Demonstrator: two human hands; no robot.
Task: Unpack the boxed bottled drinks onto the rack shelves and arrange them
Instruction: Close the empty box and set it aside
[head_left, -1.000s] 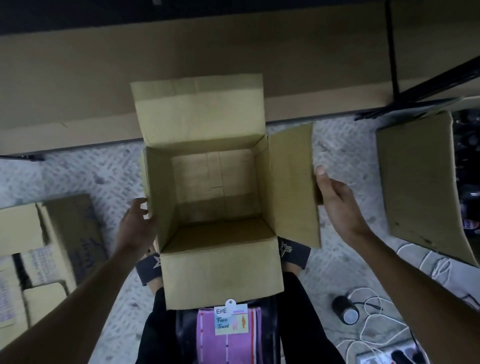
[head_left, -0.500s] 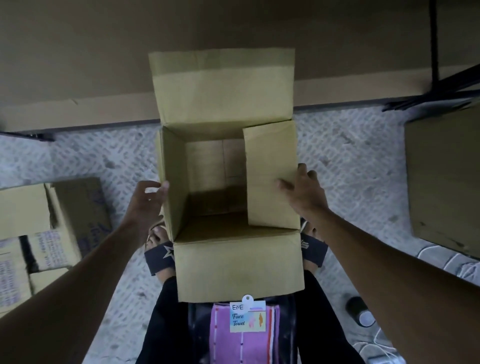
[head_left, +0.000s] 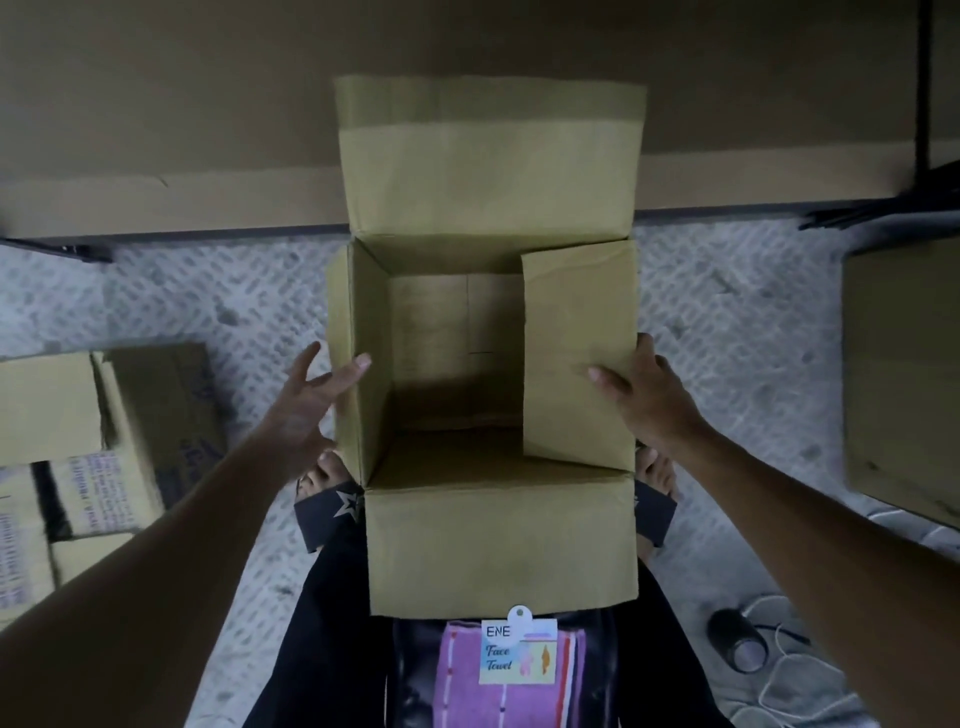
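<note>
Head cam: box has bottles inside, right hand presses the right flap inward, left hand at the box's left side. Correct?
Not quite. The head view shows the box is empty, with only its bare cardboard bottom visible and no bottles. The rest holds: the right hand presses the right flap inward, and the left hand is at the box's left side.

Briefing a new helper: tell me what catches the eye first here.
An open cardboard box sits dead centre, no bottles showing inside. The right hand rests on its infolded right flap; the left hand touches its left side. A purple face towel shows below it.
</note>
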